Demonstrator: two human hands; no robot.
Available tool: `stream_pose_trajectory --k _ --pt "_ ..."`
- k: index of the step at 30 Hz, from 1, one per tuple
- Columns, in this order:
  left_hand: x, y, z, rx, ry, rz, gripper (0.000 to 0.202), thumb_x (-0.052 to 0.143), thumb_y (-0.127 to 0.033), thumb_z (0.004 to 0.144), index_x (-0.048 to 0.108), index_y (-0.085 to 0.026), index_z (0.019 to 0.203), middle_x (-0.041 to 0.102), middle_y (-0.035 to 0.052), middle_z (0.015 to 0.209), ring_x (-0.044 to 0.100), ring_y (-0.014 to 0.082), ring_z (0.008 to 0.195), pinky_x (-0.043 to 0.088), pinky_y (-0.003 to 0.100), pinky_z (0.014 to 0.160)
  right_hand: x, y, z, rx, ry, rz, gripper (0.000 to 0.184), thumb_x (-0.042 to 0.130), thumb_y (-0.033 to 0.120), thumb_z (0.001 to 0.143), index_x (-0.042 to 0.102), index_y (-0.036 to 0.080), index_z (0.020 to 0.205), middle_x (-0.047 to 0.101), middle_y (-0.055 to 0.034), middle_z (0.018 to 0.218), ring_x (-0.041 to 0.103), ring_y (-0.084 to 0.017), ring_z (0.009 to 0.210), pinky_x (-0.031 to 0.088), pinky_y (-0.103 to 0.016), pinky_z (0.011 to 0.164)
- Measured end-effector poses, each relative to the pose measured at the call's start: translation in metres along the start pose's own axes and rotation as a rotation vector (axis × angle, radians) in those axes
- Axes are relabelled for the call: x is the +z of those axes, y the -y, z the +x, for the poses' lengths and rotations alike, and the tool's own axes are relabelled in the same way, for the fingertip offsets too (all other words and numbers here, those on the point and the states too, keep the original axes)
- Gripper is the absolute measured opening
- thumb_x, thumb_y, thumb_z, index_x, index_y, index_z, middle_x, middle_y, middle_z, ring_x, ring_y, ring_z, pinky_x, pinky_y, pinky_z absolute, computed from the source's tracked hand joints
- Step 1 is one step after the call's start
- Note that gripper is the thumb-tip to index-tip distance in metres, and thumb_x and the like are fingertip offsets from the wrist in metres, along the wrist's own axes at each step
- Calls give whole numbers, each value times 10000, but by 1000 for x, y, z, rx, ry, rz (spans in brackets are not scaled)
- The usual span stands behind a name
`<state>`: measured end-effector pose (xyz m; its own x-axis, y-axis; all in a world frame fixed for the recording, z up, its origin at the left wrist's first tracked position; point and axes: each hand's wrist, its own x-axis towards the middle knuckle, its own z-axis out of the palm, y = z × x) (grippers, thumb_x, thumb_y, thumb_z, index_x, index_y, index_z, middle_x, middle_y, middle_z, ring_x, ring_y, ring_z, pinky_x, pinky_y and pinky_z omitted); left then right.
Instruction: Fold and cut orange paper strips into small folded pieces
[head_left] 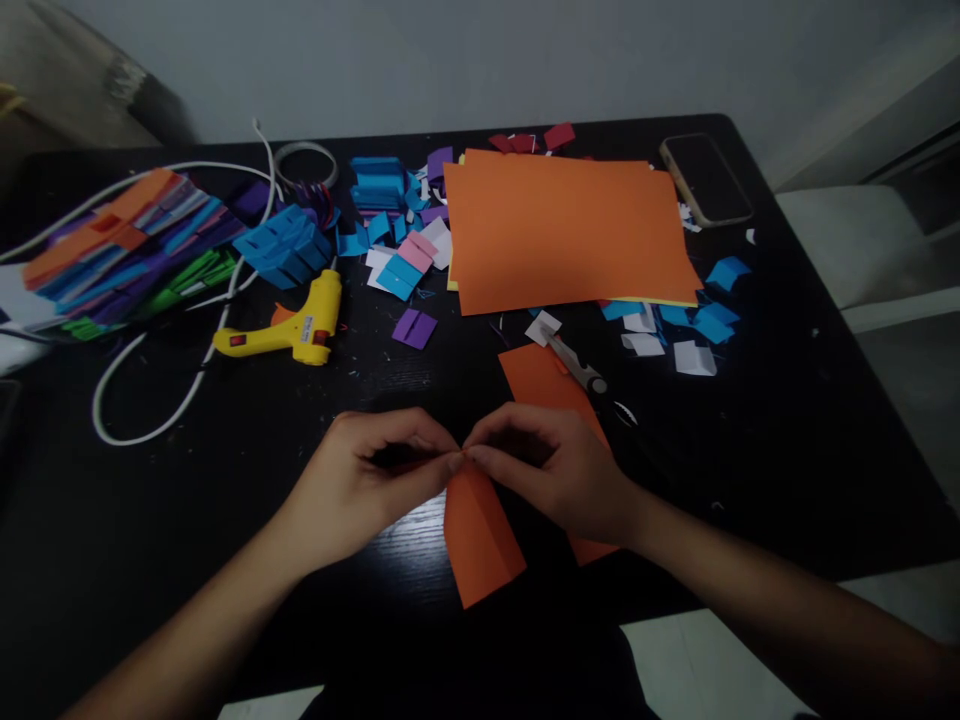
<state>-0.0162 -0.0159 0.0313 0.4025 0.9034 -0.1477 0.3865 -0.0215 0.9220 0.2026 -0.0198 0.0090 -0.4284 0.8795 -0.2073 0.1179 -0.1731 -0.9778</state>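
My left hand (pixel 375 485) and my right hand (pixel 555 465) meet at the front middle of the table. Thumbs and forefingers of both pinch the top end of an orange paper strip (pixel 480 545), which has a lengthwise crease and hangs toward me. Beneath my right hand lies another orange paper piece (pixel 547 385), partly covered by the hand. Scissors (pixel 581 370) rest across its upper part, blades pointing away to the left, their dark handles hard to see against the table.
Behind my hands lies a stack of orange sheets (pixel 570 235), with a phone (pixel 705 180) to its right. At left are a yellow glue gun (pixel 300 325), a white cable (pixel 161 435) and bundled folded papers (pixel 142 245). Small blue, white and purple paper pieces (pixel 414 328) lie scattered.
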Motion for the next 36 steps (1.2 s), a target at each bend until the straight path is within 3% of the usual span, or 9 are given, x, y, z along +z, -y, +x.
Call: stream_pose_trajectory --k 6,13,36 --pt "0 1 0 -12 0 -12 99 716 -210 914 783 -187 845 770 -11 750 683 103 663 509 173 604 -1 2 -1 2 14 73 102 710 228 925 750 187 1010 773 -32 920 732 -154 832 576 -265 729" --pt "1 2 0 -7 -7 -9 98 716 -207 912 782 -191 842 768 -10 747 683 104 661 507 182 605 0 2 0 24 1 24 131 731 317 935 751 187 938 755 -25 853 700 -152 765 550 -271 672" --pt "2 0 2 48 29 125 127 653 -168 877 735 -181 780 701 -27 662 607 98 577 439 186 528 0 0 -2 48 43 -8 101 755 294 906 762 195 925 745 -11 812 688 -143 728 550 -251 647"
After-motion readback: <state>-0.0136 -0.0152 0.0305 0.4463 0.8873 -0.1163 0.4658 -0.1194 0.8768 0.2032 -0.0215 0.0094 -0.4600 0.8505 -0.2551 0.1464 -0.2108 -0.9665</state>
